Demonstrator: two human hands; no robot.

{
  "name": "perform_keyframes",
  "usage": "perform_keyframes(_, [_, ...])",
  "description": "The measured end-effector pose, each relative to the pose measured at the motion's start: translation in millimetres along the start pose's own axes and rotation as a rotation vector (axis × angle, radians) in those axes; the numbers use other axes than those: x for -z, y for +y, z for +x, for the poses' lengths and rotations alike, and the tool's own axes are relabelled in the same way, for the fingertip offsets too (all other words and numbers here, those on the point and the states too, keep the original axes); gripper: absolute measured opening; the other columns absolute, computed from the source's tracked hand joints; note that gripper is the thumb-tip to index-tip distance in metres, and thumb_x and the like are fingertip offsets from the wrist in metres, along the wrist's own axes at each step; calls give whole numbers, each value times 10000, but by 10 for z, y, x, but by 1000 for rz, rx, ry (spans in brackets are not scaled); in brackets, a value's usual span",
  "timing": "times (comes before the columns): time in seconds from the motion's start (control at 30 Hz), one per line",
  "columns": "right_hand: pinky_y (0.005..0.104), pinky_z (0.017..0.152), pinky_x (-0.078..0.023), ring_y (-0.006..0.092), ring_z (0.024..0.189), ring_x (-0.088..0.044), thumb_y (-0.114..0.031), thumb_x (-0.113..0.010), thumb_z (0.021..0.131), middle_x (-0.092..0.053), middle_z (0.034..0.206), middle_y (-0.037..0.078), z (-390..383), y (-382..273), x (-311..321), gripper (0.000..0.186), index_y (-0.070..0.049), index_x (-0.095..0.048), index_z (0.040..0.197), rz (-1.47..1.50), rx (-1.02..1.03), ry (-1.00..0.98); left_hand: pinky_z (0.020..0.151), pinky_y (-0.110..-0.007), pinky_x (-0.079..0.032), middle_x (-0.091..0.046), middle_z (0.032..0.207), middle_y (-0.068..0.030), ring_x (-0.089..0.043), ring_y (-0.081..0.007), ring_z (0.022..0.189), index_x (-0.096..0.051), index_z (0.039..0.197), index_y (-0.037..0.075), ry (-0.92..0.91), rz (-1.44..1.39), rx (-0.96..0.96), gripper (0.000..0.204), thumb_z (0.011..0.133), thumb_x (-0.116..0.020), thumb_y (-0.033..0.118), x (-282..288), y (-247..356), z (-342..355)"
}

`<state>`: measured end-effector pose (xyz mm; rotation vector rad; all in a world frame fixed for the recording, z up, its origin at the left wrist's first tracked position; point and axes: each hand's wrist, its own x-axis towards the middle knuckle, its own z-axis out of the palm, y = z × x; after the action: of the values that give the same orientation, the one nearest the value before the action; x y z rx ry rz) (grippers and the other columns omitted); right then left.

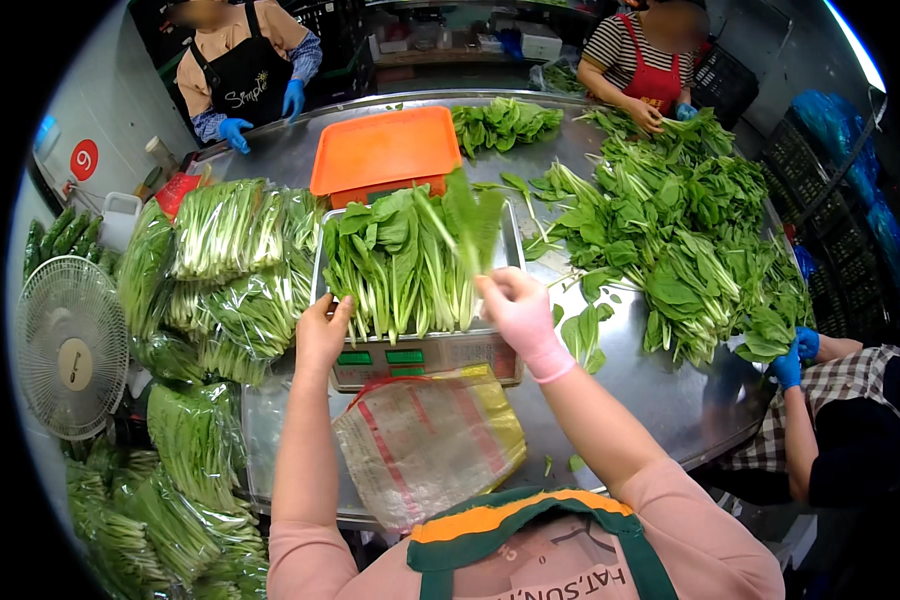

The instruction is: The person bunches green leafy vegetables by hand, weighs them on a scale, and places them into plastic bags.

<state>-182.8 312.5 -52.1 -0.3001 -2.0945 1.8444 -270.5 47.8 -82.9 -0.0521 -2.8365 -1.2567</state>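
A digital scale (440, 362) with green-lit displays stands in front of me. Its metal tray (516, 240) carries a row of leafy greens (395, 265), pale stems toward me. My right hand (520, 312), in a thin pink glove, pinches a loose leafy green stalk (473, 225) by its stem, raised over the tray's right side. At the near left corner of the tray rests my left hand (322, 328), bare, thumb and fingers apart, beside the outermost stems. Between my forearms, against the scale's front, lies a crumpled translucent bag (430, 435) with red stripes and a yellow edge.
An orange tray (385, 150) sits behind the scale. Loose greens (670, 240) heap on the right of the metal table (630, 400); bagged greens (225, 235) stack at left by a fan (73, 345). Three co-workers stand around, one gloved hand (785, 360) at the heap's near end.
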Motion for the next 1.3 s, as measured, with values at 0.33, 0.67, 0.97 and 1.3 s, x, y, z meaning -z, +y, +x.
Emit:
perform_keyframes(0.33, [230,494,-455,106,507,-570,-174,-598,866,-622,609,72,-806,98,1794,212,31,-653,872,-586,-524,-95,985,-339,-410,-475,1259,-236,-516,-249,1133,-193,1348,-159,-345,-789,394,813,837,-672,254,182,-208,166])
perform_keyframes(0.67, [307,711,-547,212,812,-655,-501,-659,771,-644,967,186,799,-309,55,691,109,-567,1082,-210,-643,-629,863,-385,-490,-592,1109,-182,-605,-264,987,-450,1202,-74,-592,-674,516,665,762,-749,324,-49,361,514])
perform_keyframes(0.97, [306,914,-435,172,1051,-551,-179,-698,786,-583,1166,94,611,-48,-411,515,-1,-511,1232,260,-369,-751,875,-367,-476,-580,1116,-86,-556,-224,1039,-481,1195,20,-317,-1143,263,490,757,-702,36,-434,524,-177])
perform_keyframes(1.3, [310,882,-449,192,996,-581,-230,-700,756,-620,1086,130,293,-379,-183,516,38,-545,1169,-68,-200,-445,892,-321,-436,-582,1103,-92,-557,-200,1008,-471,1180,-6,-224,-875,-25,560,681,-721,41,-274,812,-323])
